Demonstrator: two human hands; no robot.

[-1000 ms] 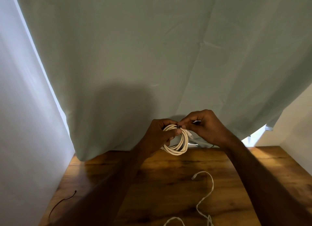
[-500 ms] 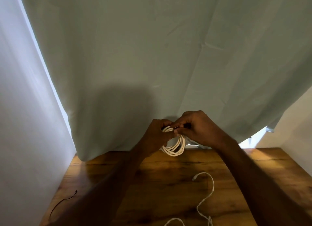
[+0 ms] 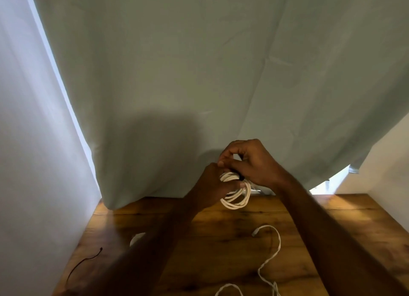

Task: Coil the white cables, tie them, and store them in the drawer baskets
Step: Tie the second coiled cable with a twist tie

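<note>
I hold a coiled white cable [image 3: 238, 196] up above the far part of the wooden table [image 3: 221, 240]. My left hand [image 3: 210, 185] grips the coil from the left, its fingers through the loops. My right hand [image 3: 247, 160] pinches a thin black tie [image 3: 240, 176] that wraps the top of the coil. A second, loose white cable [image 3: 273, 251] lies uncoiled on the table in front of me, running off the lower edge. No drawer or basket is in view.
A pale green curtain [image 3: 199, 74] hangs behind the table. White walls stand on the left [image 3: 33, 163] and right. Another thin black tie [image 3: 85, 261] lies at the table's left edge. A small white piece [image 3: 137, 238] shows beside my left forearm.
My right hand has shifted up and over the top of the coil, working the black tie around it. The coil has dropped slightly and tilted in my left hand.
</note>
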